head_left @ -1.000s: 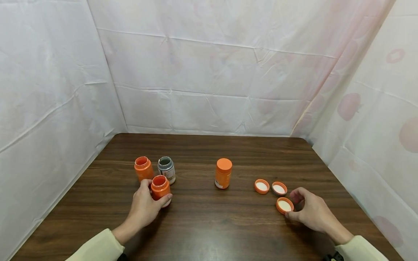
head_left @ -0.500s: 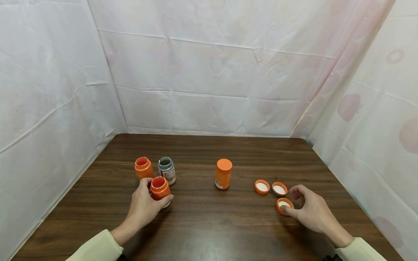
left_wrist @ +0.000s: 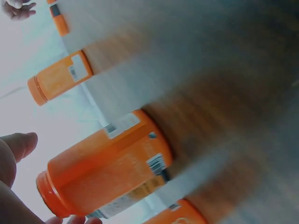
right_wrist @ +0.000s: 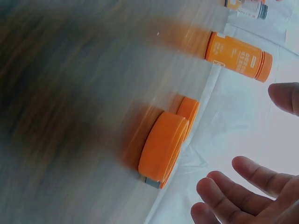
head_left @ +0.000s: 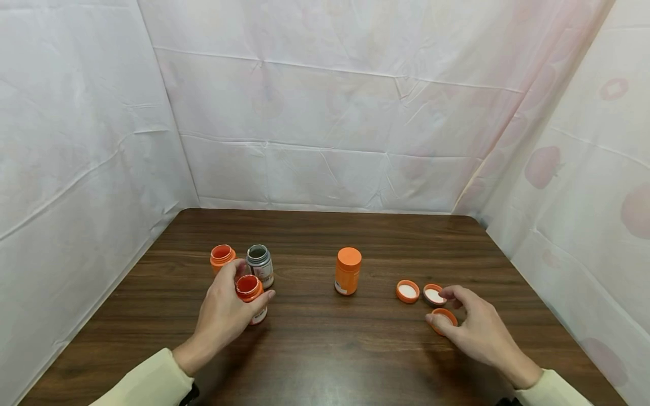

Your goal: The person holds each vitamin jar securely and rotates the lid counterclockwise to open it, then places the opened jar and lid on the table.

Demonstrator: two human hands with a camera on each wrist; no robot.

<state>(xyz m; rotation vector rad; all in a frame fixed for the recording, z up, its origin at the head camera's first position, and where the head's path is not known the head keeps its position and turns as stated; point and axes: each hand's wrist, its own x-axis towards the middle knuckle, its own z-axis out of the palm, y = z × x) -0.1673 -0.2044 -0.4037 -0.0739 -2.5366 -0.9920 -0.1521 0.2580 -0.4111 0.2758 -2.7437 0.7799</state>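
Note:
At the left of the table three uncapped bottles stand close together: an orange one (head_left: 249, 285) in front, another orange one (head_left: 222, 255) behind, and a grey one (head_left: 260, 267). My left hand (head_left: 219, 316) is spread around the front orange bottle. In the left wrist view its thumb (left_wrist: 24, 143) stands apart from that bottle (left_wrist: 107, 163); fingertips show near the bottle's neck. My right hand (head_left: 479, 328) hovers with parted fingers over upturned lids, holding nothing. An orange lid (head_left: 448, 319) lies partly hidden under the thumb, beside a dark-sided lid (head_left: 433, 295) and another orange lid (head_left: 408, 291).
A capped orange bottle (head_left: 347, 271) stands upright mid-table, between the bottle group and the lids. The dark wooden table (head_left: 325, 349) is enclosed by pale hanging sheets (head_left: 325, 113) at the back and both sides.
My left hand's fingers have loosened and spread away from the front orange bottle. My right hand has lifted off the nearest lid and shifted slightly left over the lids.

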